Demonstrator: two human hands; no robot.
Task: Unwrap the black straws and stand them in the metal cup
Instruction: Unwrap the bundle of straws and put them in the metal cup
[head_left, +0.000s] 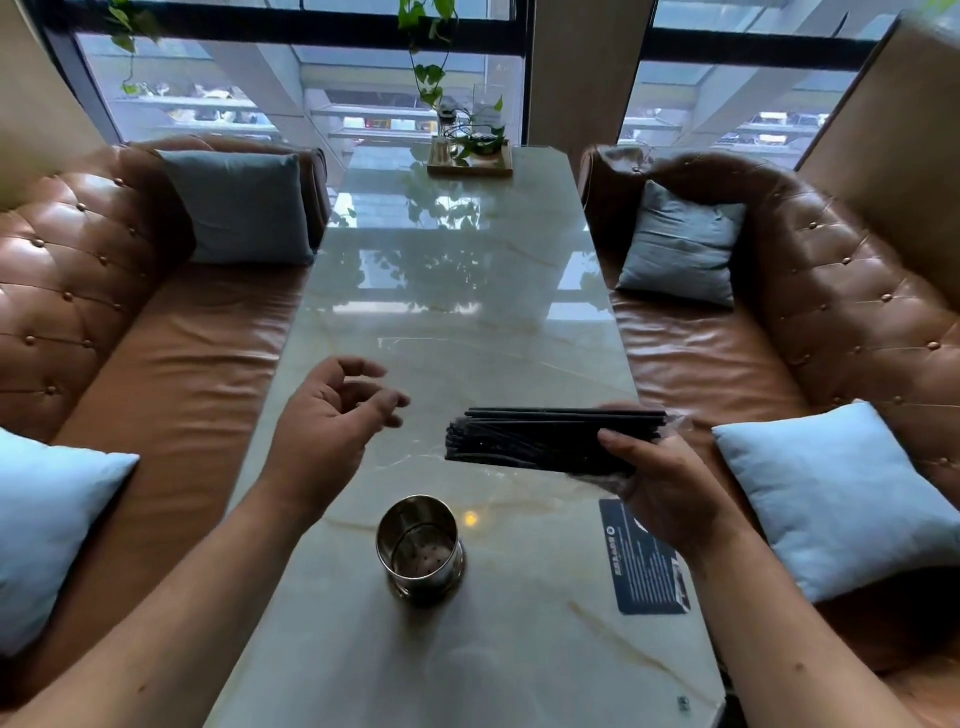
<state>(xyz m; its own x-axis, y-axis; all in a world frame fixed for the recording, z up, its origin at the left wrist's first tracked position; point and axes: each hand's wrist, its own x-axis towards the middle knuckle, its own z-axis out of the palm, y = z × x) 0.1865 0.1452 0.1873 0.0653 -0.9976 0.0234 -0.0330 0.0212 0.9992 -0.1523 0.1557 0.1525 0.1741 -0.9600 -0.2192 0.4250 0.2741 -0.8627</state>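
A bundle of black straws (540, 441) in a clear plastic wrapper lies level in the air above the marble table (467, 312). My right hand (660, 483) grips the bundle's right end, where crumpled wrapper shows around the fingers. My left hand (332, 415) hovers to the left of the bundle, apart from it, palm up with fingers loosely curled and nothing in it. The metal cup (420, 551) stands upright and empty on the table, below and between my hands.
A dark printed card (644, 566) lies flat on the table near its right edge. A wooden tray with plants (470, 156) stands at the far end. Brown leather sofas with blue cushions (836, 499) flank both long sides.
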